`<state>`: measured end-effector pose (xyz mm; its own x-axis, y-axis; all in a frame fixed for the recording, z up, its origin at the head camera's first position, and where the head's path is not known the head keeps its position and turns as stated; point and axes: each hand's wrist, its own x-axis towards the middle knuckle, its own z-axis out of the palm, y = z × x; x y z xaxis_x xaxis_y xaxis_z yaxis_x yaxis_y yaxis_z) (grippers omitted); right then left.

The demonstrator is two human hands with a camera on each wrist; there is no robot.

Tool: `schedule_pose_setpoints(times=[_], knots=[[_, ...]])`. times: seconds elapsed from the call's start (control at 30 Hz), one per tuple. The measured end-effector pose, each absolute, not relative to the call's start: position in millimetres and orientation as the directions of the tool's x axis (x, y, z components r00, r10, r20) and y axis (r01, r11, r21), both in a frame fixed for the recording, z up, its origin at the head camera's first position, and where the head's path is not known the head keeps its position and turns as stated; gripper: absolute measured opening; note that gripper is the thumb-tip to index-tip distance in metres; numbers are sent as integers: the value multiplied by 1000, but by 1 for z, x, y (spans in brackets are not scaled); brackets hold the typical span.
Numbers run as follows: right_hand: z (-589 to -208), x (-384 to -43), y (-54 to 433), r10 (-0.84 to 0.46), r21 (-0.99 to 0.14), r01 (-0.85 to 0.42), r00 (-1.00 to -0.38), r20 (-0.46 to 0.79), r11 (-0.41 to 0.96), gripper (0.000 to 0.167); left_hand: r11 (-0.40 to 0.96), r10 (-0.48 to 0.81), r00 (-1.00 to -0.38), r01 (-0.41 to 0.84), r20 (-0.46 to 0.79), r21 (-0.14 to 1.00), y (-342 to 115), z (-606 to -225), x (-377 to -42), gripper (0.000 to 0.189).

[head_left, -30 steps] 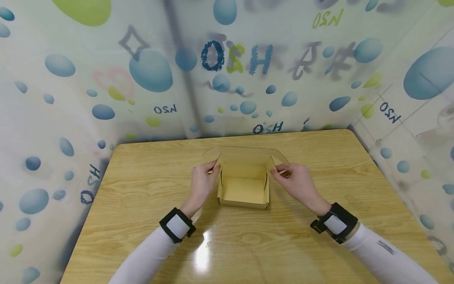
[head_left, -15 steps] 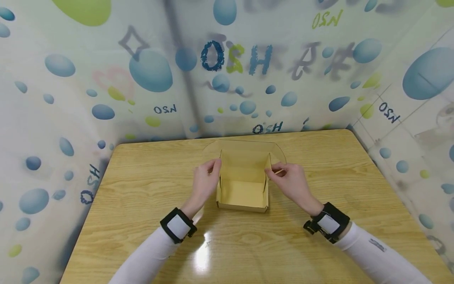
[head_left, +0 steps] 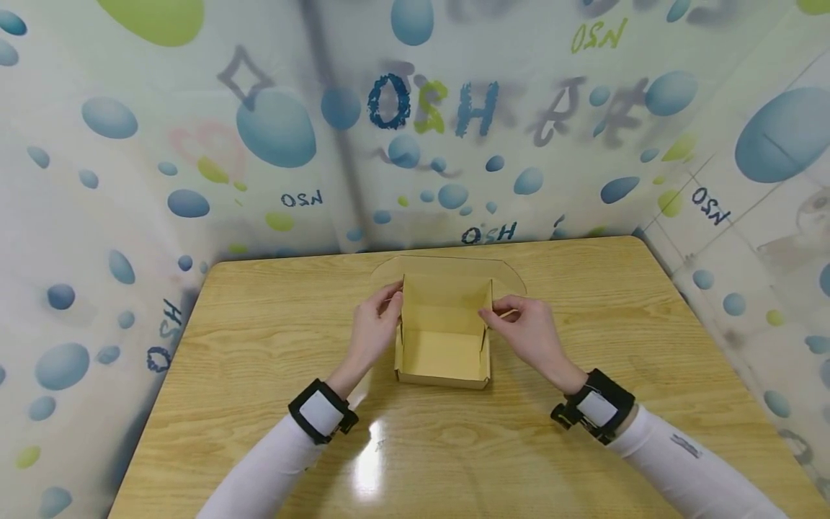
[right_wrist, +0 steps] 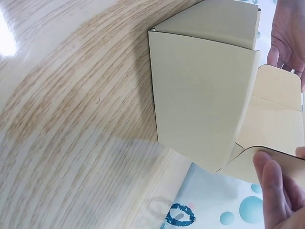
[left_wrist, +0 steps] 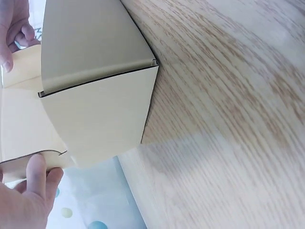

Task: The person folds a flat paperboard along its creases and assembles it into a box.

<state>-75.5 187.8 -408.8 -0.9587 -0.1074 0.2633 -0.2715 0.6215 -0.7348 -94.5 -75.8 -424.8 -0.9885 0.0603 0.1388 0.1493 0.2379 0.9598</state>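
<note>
The cardboard box [head_left: 444, 357] stands open on the wooden bench [head_left: 259, 346], with its low front wall [head_left: 444, 380] at 6 o'clock and its raised lid [head_left: 447, 303] at 12 o'clock. The left hand [head_left: 372, 333] is at the box's 10 o'clock and holds the left flap [right_wrist: 279, 86] of the lid in a narrow grip. The right hand [head_left: 534, 335], between 2 and 3 o'clock, pinches the right flap [left_wrist: 26, 67] in a similar manner.

I judge that the step in hand is to turn these two flaps inward, so that they stand square to the lid. For doing it well, both hands should press evenly and at the same time, because the card may twist if one side goes ahead. It is better to guide each flap by its free edge, and not to pull it outward. Each flap should line up just inside the side walls [left_wrist: 100, 114], without catching on their upper edges. The curved tongue [head_left: 447, 265] at 12 o'clock is best left loose until both flaps are straight. Gentle force should be enough: the card looks thin, and a hard pinch may bend it. How firmly the fingers press, I cannot tell.
</note>
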Motion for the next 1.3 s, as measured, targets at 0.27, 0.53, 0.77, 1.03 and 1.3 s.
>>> schedule_pose_setpoints(times=[0.27,0.53,0.77,1.03,1.3], knots=[[-409,-75,187,-103,-744,-255,-964,245,618,24,225,163,-980,152,117,962,-79,-395,-81,40],[-404,-75,184,-73,-759,-193,-979,189,621,27,188,156,-981,144,115,972,-81,-426,-96,41],[-408,-74,185,-87,-777,-195,-980,179,598,30,198,172,-975,173,140,965,-84,-429,-95,40],[-418,-68,191,-123,-821,-235,-972,200,520,31,198,287,-944,227,165,954,-92,-423,-89,41],[-430,-65,199,-181,-819,-278,-960,215,501,29,280,363,-921,253,142,926,-100,-405,-78,43]])
